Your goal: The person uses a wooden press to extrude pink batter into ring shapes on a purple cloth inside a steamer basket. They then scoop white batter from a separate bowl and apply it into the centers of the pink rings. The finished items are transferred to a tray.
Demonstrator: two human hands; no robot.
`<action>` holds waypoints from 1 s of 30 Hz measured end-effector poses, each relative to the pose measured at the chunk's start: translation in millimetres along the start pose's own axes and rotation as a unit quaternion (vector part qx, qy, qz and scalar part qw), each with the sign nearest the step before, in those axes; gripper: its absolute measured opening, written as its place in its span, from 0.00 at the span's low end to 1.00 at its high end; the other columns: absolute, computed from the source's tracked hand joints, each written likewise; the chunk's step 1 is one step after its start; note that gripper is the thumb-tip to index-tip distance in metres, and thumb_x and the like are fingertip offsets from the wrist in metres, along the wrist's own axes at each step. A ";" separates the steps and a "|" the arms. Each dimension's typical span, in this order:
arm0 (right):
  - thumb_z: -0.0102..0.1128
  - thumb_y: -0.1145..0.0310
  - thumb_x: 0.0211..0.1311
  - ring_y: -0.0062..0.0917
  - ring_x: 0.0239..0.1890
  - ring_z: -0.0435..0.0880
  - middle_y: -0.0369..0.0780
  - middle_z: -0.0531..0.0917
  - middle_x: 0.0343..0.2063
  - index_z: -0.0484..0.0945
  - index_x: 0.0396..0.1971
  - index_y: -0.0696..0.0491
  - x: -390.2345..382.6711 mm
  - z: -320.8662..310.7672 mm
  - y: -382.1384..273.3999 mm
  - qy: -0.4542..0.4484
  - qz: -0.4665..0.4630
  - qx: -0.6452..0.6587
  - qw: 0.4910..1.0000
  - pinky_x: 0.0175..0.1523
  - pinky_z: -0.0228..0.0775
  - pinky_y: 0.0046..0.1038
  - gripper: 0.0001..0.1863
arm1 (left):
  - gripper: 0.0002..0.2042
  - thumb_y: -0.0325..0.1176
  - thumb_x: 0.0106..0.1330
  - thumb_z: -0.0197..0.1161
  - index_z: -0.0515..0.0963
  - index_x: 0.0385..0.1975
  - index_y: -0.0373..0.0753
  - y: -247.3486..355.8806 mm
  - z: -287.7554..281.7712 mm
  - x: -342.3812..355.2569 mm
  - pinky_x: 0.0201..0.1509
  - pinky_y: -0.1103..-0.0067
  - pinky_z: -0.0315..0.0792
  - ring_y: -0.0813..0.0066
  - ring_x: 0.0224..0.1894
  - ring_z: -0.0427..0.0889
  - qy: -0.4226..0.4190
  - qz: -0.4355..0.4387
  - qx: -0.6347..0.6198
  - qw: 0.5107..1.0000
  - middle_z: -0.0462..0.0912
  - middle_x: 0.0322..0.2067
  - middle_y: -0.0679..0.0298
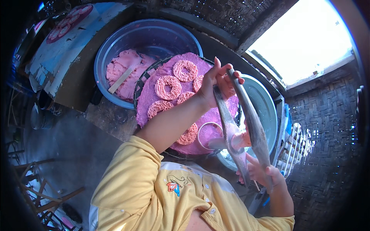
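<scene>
A wooden dough press (253,125) with two long bars is held in both my hands over the right side of a round tray (156,86) covered in bright pink. My left hand (220,82) grips the far ends of the bars, and my right hand (262,171) grips the near ends. Pink dough (242,140) shows between the bars, beside a pale tube (216,143) pointing at the tray. Under the tube lies a thin white ring (200,133). Several ring-shaped lacy dough pieces (168,87) rest on the tray, some partly behind my left forearm.
A blue basin (148,29) behind the tray holds pink dough (129,63) and a flat wooden stick (121,80). At right stands a pale green basin (264,102), partly under the press. Another round of dough rings (69,23) lies on a worn board at far left. Woven walls (331,123) close in at right.
</scene>
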State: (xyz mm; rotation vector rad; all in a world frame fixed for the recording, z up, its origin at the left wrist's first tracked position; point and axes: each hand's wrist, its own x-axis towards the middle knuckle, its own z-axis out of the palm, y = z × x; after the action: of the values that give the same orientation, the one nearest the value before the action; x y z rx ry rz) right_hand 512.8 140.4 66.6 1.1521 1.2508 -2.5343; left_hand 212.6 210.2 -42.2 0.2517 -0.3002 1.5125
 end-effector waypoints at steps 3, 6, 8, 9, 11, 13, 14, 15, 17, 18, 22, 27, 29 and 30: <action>0.65 0.43 0.40 0.38 0.45 0.79 0.54 0.74 0.47 0.39 0.68 0.58 5.3 8.8 0.4 0.035 0.002 -0.003 0.999 0.51 0.69 0.36 0.61 | 0.22 0.58 0.66 0.44 0.79 0.35 0.48 13.2 0.4 -5.9 0.45 0.69 0.73 0.58 0.44 0.79 -0.045 0.014 0.003 0.999 0.80 0.35 0.59; 0.66 0.47 0.41 0.31 0.44 0.78 0.48 0.76 0.44 0.64 0.56 0.62 17.3 13.2 -4.0 0.023 -0.023 -0.023 0.999 0.47 0.71 0.30 0.46 | 0.22 0.58 0.67 0.44 0.78 0.33 0.47 34.3 4.2 -7.7 0.48 0.67 0.72 0.58 0.43 0.79 -0.071 0.010 0.005 0.997 0.80 0.35 0.60; 0.67 0.47 0.40 0.28 0.39 0.79 0.45 0.78 0.39 0.68 0.51 0.62 28.6 13.3 -9.2 0.039 -0.030 -0.054 0.997 0.42 0.71 0.27 0.43 | 0.21 0.57 0.67 0.44 0.77 0.30 0.47 44.9 6.3 -4.5 0.49 0.66 0.72 0.59 0.42 0.79 -0.079 0.010 0.010 0.997 0.79 0.33 0.60; 0.68 0.47 0.39 0.27 0.36 0.79 0.44 0.78 0.37 0.70 0.49 0.62 32.4 13.5 -12.3 0.048 -0.043 -0.069 0.996 0.40 0.71 0.25 0.41 | 0.21 0.56 0.68 0.44 0.76 0.30 0.47 49.3 7.1 -1.9 0.49 0.66 0.72 0.59 0.42 0.79 -0.092 0.011 0.011 0.996 0.79 0.33 0.60; 0.68 0.47 0.39 0.25 0.34 0.79 0.43 0.79 0.34 0.72 0.46 0.63 36.1 14.3 -18.1 0.093 -0.061 -0.110 0.988 0.38 0.71 0.24 0.39 | 0.20 0.55 0.68 0.44 0.76 0.28 0.48 52.2 7.2 3.5 0.49 0.66 0.71 0.59 0.41 0.78 -0.103 0.026 0.021 0.994 0.78 0.32 0.60; 0.68 0.48 0.38 0.24 0.31 0.78 0.42 0.79 0.32 0.73 0.44 0.63 34.2 15.7 -23.1 0.128 -0.071 -0.136 0.980 0.36 0.70 0.24 0.37 | 0.18 0.54 0.67 0.48 0.76 0.28 0.47 48.2 5.7 8.5 0.46 0.69 0.72 0.63 0.39 0.76 -0.077 0.039 0.033 0.996 0.76 0.30 0.62; 0.68 0.49 0.38 0.24 0.30 0.78 0.42 0.79 0.32 0.73 0.43 0.63 31.0 16.5 -25.1 0.138 -0.068 -0.142 0.978 0.36 0.70 0.24 0.37 | 0.18 0.54 0.67 0.49 0.76 0.29 0.47 44.5 4.5 10.0 0.45 0.71 0.72 0.65 0.38 0.75 -0.067 0.044 0.036 0.996 0.75 0.29 0.63; 0.68 0.49 0.38 0.23 0.29 0.78 0.41 0.79 0.31 0.74 0.42 0.63 27.3 17.0 -26.8 0.150 -0.074 -0.146 0.975 0.35 0.70 0.24 0.36 | 0.17 0.53 0.67 0.50 0.76 0.28 0.48 39.4 3.1 11.2 0.45 0.71 0.72 0.65 0.37 0.75 -0.061 0.051 0.034 0.996 0.75 0.28 0.64; 0.69 0.51 0.37 0.23 0.27 0.77 0.41 0.79 0.29 0.74 0.41 0.64 17.7 17.8 -28.1 0.168 -0.057 -0.145 0.973 0.33 0.70 0.23 0.35 | 0.18 0.55 0.67 0.48 0.76 0.27 0.48 28.3 0.3 11.3 0.46 0.69 0.71 0.61 0.37 0.77 -0.051 0.038 0.006 0.998 0.77 0.28 0.62; 0.69 0.52 0.36 0.23 0.26 0.77 0.41 0.79 0.28 0.74 0.40 0.65 12.8 18.0 -27.6 0.171 -0.060 -0.141 0.973 0.32 0.70 0.23 0.34 | 0.19 0.56 0.67 0.47 0.76 0.26 0.48 23.6 -0.8 10.0 0.47 0.68 0.71 0.60 0.37 0.78 -0.047 0.031 -0.009 0.998 0.78 0.28 0.61; 0.69 0.55 0.36 0.23 0.24 0.79 0.42 0.80 0.27 0.75 0.40 0.65 1.2 17.3 -20.4 0.165 -0.028 -0.124 0.978 0.29 0.71 0.23 0.33 | 0.19 0.56 0.66 0.48 0.75 0.26 0.48 10.3 -2.8 -5.5 0.46 0.69 0.71 0.59 0.37 0.79 0.000 0.010 -0.026 1.000 0.78 0.27 0.61; 0.68 0.59 0.40 0.22 0.25 0.79 0.42 0.80 0.28 0.74 0.41 0.64 11.3 23.3 -3.4 0.121 -0.033 -0.091 0.988 0.30 0.71 0.23 0.29 | 0.17 0.54 0.67 0.48 0.73 0.26 0.49 17.1 2.0 -27.7 0.41 0.71 0.73 0.67 0.35 0.77 0.044 0.053 0.078 0.995 0.75 0.26 0.66; 0.68 0.59 0.41 0.22 0.25 0.79 0.41 0.80 0.29 0.74 0.43 0.63 20.9 26.5 1.6 0.112 -0.028 -0.112 0.987 0.30 0.71 0.22 0.30 | 0.18 0.55 0.67 0.47 0.73 0.26 0.49 27.8 9.4 -31.0 0.40 0.72 0.73 0.67 0.34 0.76 0.043 0.055 0.096 0.993 0.75 0.26 0.65; 0.68 0.59 0.41 0.22 0.26 0.78 0.41 0.79 0.29 0.74 0.43 0.62 25.3 27.2 2.2 0.102 -0.040 -0.122 0.987 0.31 0.71 0.22 0.30 | 0.18 0.56 0.67 0.46 0.72 0.26 0.50 34.3 14.8 -30.7 0.39 0.72 0.73 0.67 0.34 0.76 0.029 0.055 0.101 0.993 0.74 0.26 0.65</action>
State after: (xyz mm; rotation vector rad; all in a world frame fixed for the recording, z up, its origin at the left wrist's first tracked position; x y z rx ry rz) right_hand 479.7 125.5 58.8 1.3527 1.6312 -2.2768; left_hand 176.7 177.9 -39.8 0.3558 -0.1146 1.6589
